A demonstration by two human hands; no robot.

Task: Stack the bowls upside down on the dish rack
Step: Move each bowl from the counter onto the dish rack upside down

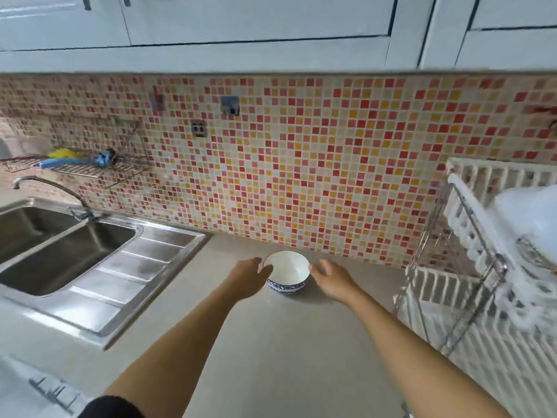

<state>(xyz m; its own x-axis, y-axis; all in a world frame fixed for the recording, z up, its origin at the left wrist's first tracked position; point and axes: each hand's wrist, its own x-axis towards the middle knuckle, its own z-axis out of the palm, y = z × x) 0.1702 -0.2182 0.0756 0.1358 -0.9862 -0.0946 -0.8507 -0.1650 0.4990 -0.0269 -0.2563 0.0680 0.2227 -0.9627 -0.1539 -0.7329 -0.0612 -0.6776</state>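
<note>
A white bowl with a blue patterned band stands upright on the beige counter near the tiled wall. My left hand is at its left rim, fingers spread and touching or nearly touching it. My right hand is just right of the bowl, fingers apart, close to its side. The white two-tier dish rack with chrome tubes stands at the right edge of the view. On its upper tier sit blurred white bowls, upside down.
A steel double sink with drainboard and faucet fills the left. A wire shelf with a blue and yellow item hangs on the mosaic wall. White cupboards hang overhead. Beige counter lies between sink and rack.
</note>
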